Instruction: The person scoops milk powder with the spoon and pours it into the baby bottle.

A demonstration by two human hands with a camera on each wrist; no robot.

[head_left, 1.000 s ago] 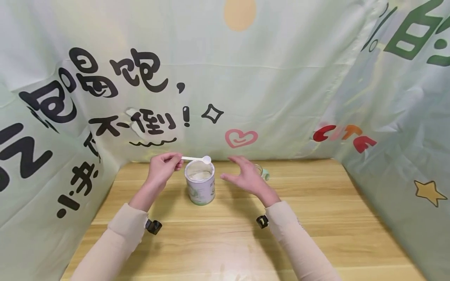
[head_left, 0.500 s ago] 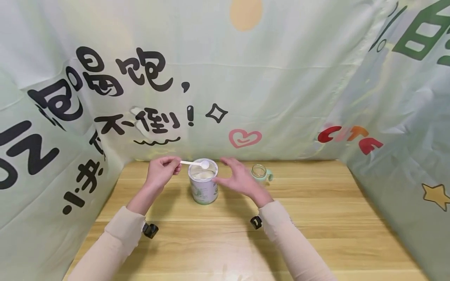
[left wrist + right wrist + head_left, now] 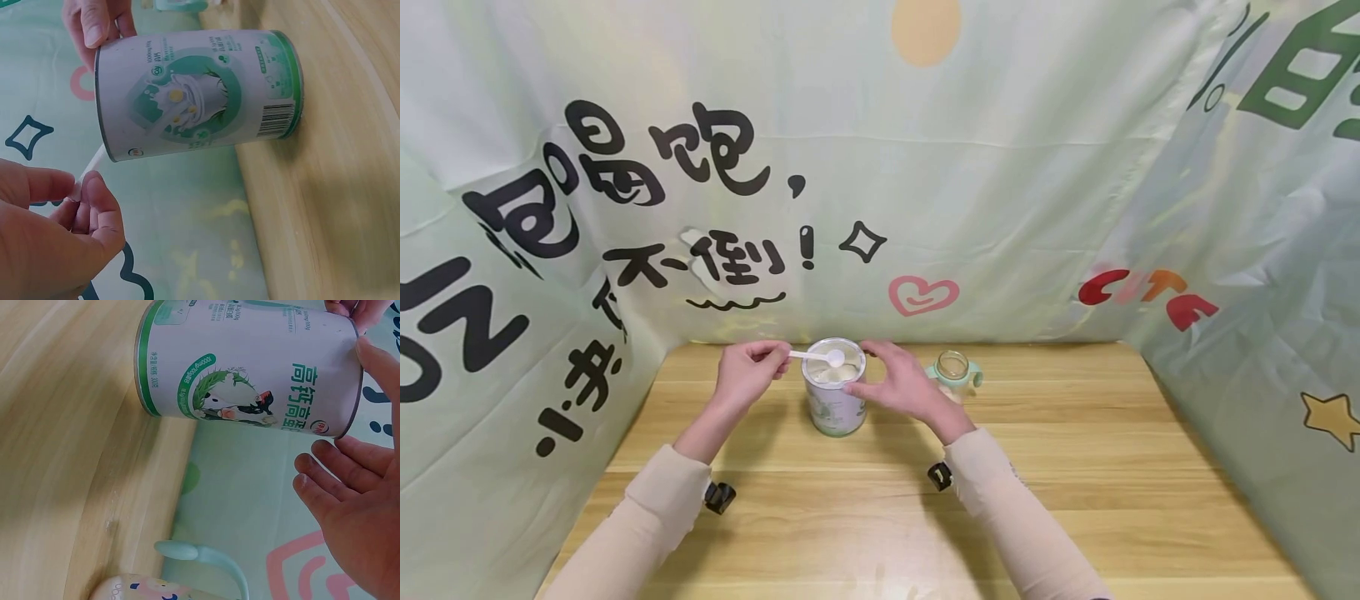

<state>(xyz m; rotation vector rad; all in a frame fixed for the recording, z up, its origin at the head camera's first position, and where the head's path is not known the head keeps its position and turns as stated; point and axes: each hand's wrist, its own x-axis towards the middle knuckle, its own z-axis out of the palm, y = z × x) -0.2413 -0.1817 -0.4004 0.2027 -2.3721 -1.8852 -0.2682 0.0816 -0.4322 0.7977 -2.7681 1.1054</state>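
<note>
A white milk powder tin (image 3: 837, 412) with green print stands uncovered on the wooden table, pale powder (image 3: 838, 372) inside. My left hand (image 3: 748, 375) pinches the handle end of a white measuring scoop (image 3: 835, 358) between thumb and fingers. The scoop's bowl is over the tin's mouth, just above the powder; whether it touches the powder I cannot tell. My right hand (image 3: 902, 383) holds the tin's upper rim from the right, thumb in front and forefinger behind. Its other fingers (image 3: 325, 494) are spread loosely off the tin in the right wrist view.
Behind my right hand stands an uncapped bottle (image 3: 953, 367) with pale green handles, partly hidden by the wrist. Printed cloth walls (image 3: 1015, 208) close off the back and both sides of the table (image 3: 850, 525).
My right hand has moved left from beside the tin onto its rim. The scoop in my left hand has come down from above the rim toward the powder. The view has shifted slightly.
</note>
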